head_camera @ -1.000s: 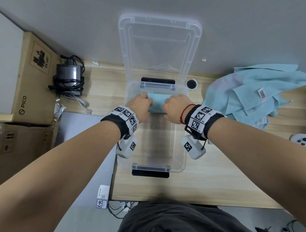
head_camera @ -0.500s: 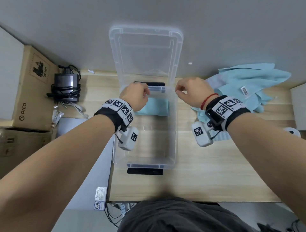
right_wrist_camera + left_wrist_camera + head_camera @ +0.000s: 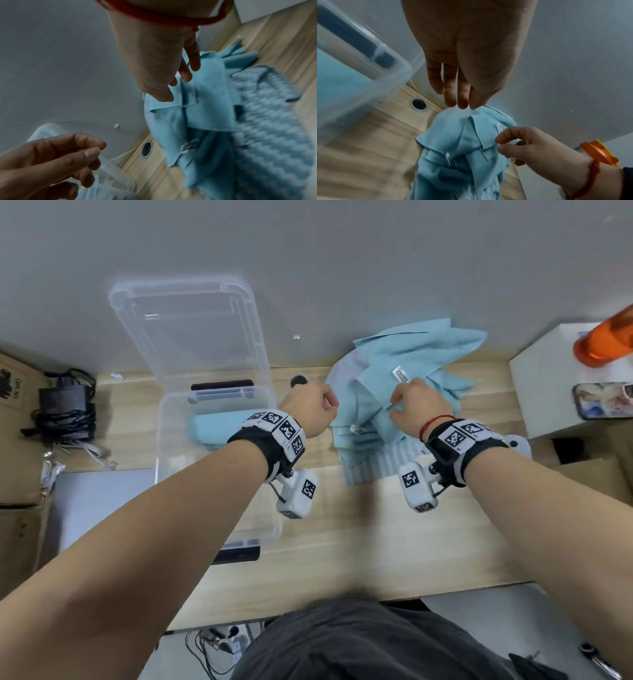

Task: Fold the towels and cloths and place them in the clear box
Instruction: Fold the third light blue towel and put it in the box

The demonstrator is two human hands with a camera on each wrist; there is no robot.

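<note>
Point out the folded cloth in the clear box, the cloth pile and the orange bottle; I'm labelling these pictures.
folded cloth (image 3: 214, 429): head view, its top face, inside the box.
cloth pile (image 3: 411, 350): head view, upper smooth blue layer.
orange bottle (image 3: 603, 344): head view, its body at the right edge.

Both forearms are bare; the left hand (image 3: 310, 412) and right hand (image 3: 422, 405) each wear a black wristband tiled with black-and-white square markers, a white tagged camera pod beneath, and a red cord bracelet circles the right wrist
</note>
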